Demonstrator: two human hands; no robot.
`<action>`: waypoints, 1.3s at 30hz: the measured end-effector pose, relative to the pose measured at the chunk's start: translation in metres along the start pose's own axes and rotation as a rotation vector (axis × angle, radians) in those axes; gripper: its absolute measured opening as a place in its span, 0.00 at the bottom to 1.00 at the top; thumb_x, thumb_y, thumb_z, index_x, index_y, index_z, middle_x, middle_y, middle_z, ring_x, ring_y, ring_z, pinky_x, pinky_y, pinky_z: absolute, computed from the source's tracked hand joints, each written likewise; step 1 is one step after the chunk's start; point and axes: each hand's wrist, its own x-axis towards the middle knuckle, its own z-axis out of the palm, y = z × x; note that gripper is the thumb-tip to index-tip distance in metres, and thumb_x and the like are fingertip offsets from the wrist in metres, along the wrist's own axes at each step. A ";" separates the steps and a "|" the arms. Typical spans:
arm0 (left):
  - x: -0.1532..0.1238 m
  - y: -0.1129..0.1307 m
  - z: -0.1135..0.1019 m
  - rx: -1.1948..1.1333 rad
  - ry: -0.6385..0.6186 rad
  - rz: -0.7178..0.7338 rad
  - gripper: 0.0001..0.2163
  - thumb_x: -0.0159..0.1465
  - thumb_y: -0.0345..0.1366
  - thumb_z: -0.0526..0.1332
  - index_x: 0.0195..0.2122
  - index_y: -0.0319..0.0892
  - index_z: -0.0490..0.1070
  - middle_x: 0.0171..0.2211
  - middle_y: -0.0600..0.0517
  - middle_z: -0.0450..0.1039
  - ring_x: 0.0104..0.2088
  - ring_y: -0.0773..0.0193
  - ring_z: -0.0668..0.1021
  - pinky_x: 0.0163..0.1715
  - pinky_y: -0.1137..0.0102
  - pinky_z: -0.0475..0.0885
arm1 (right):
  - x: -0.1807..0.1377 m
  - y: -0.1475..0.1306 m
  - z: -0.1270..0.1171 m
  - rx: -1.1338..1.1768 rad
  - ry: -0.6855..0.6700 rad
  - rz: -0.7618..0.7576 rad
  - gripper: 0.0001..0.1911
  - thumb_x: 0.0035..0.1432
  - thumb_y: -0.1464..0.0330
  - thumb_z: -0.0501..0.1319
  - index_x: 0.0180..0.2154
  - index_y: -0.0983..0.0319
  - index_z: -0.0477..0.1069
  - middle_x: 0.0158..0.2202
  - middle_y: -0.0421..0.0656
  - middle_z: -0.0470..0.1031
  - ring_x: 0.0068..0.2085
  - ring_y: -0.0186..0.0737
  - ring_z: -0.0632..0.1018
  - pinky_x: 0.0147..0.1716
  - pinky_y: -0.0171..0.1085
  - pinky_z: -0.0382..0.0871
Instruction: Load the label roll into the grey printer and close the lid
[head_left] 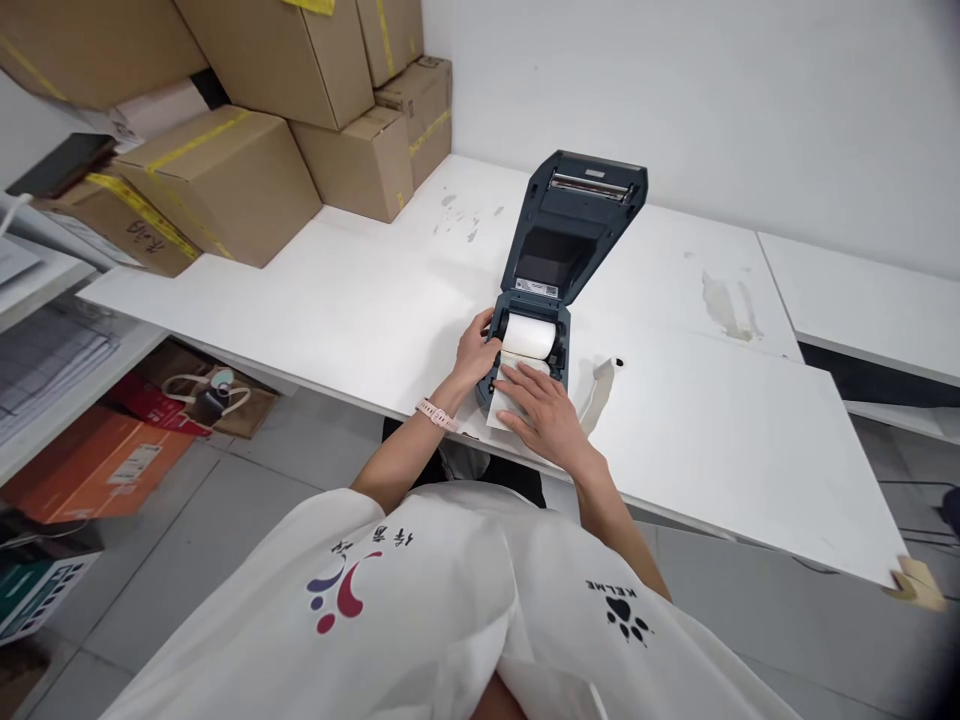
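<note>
A dark grey label printer (559, 262) stands on the white table (360, 300) with its lid tipped up and back. Inside its bay lies a white paper roll (529, 338), and a strip of the paper runs out over the printer's front. My left hand (475, 352) grips the printer's left side, fingers curled against the casing beside the roll. My right hand (541, 408) lies flat with fingers stretched out, pressing the paper strip down at the front edge. A pink watch band is on my left wrist.
Several cardboard boxes (225, 180) with yellow tape are stacked at the table's back left. A small strip of paper (602, 372) lies just right of the printer. Shelves with papers (45, 350) and bags and boxes on the floor stand at the left. A second table (862, 290) adjoins on the right.
</note>
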 end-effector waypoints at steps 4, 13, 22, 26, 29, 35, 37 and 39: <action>0.002 -0.001 0.001 -0.027 0.003 0.004 0.31 0.57 0.25 0.55 0.65 0.39 0.66 0.66 0.42 0.69 0.65 0.53 0.73 0.65 0.59 0.69 | 0.004 -0.004 -0.003 -0.012 -0.002 0.006 0.26 0.72 0.53 0.55 0.63 0.57 0.70 0.70 0.47 0.67 0.71 0.58 0.66 0.62 0.58 0.66; -0.043 0.013 -0.002 -0.009 -0.050 -0.104 0.36 0.65 0.44 0.63 0.72 0.46 0.54 0.75 0.44 0.54 0.74 0.47 0.59 0.71 0.54 0.61 | 0.000 0.002 -0.015 0.383 0.087 0.051 0.21 0.66 0.52 0.62 0.54 0.54 0.78 0.61 0.46 0.78 0.65 0.59 0.74 0.61 0.59 0.69; -0.107 0.006 -0.009 -0.060 -0.104 -0.236 0.46 0.61 0.57 0.67 0.75 0.56 0.45 0.77 0.49 0.48 0.75 0.43 0.59 0.68 0.53 0.66 | 0.142 0.140 -0.103 0.660 0.643 0.356 0.38 0.71 0.41 0.40 0.72 0.52 0.47 0.77 0.44 0.47 0.75 0.41 0.58 0.68 0.48 0.63; -0.107 0.006 -0.013 -0.096 -0.115 -0.239 0.47 0.60 0.57 0.68 0.75 0.51 0.46 0.75 0.44 0.55 0.72 0.44 0.65 0.67 0.55 0.67 | 0.175 0.144 -0.115 0.734 0.536 0.283 0.46 0.67 0.39 0.24 0.70 0.55 0.55 0.70 0.47 0.63 0.68 0.47 0.70 0.60 0.51 0.74; -0.106 0.008 -0.024 -0.139 -0.066 -0.270 0.43 0.63 0.60 0.62 0.74 0.50 0.49 0.76 0.44 0.53 0.74 0.45 0.61 0.69 0.56 0.65 | 0.136 0.110 -0.100 0.769 0.647 0.243 0.42 0.66 0.36 0.30 0.63 0.48 0.65 0.62 0.42 0.73 0.64 0.47 0.74 0.63 0.50 0.73; -0.089 0.035 -0.036 -0.166 0.003 -0.139 0.35 0.69 0.61 0.52 0.74 0.53 0.51 0.77 0.52 0.48 0.76 0.53 0.56 0.73 0.58 0.57 | 0.029 0.033 -0.035 0.675 0.671 0.268 0.23 0.67 0.43 0.55 0.38 0.53 0.76 0.60 0.40 0.76 0.70 0.51 0.67 0.71 0.59 0.56; -0.081 0.043 -0.030 -0.158 -0.020 -0.122 0.34 0.68 0.59 0.55 0.73 0.55 0.52 0.77 0.54 0.47 0.77 0.53 0.53 0.74 0.57 0.57 | 0.012 0.020 -0.016 0.681 0.646 0.353 0.17 0.63 0.48 0.63 0.45 0.52 0.75 0.65 0.42 0.71 0.73 0.52 0.62 0.72 0.59 0.54; -0.076 0.047 -0.021 -0.161 -0.060 -0.143 0.36 0.66 0.56 0.61 0.73 0.54 0.53 0.77 0.53 0.50 0.77 0.50 0.54 0.73 0.56 0.59 | 0.004 0.016 -0.003 0.765 0.641 0.497 0.29 0.61 0.50 0.65 0.61 0.49 0.67 0.72 0.43 0.60 0.75 0.51 0.58 0.72 0.60 0.54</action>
